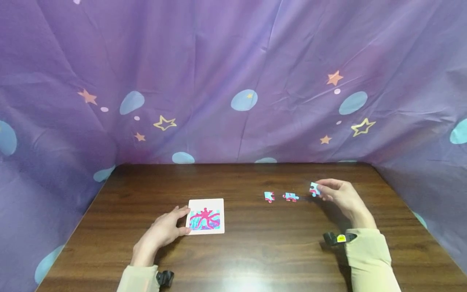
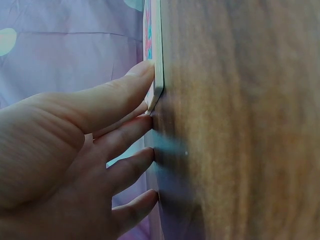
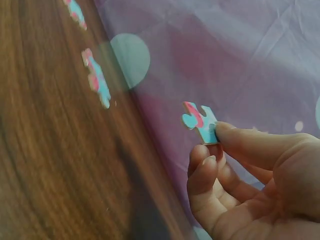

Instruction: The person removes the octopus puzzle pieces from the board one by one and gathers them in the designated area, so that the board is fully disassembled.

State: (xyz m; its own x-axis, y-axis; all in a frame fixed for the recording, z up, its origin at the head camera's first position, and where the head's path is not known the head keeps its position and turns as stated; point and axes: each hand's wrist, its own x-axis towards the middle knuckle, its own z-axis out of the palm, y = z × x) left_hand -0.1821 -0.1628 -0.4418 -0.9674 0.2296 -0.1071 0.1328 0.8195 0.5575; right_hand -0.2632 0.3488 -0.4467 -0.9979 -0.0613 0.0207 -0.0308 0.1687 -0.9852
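Note:
My right hand pinches a small jigsaw puzzle piece, light blue with a red patch, between thumb and fingers above the table's right side. Two similar pieces lie to its left: the nearer one and a farther one. At the left, a white square puzzle tray lies flat, its lower part filled with a joined picture in red, blue and purple. My left hand rests beside it, thumb and forefinger touching its left edge. In the left wrist view the other fingers are spread, tips at the tabletop.
The brown wooden table reaches back to a purple curtain printed with stars and blue ovals. The curtain also hangs along both sides. Each wrist wears a dark strap, the right one with a yellow label.

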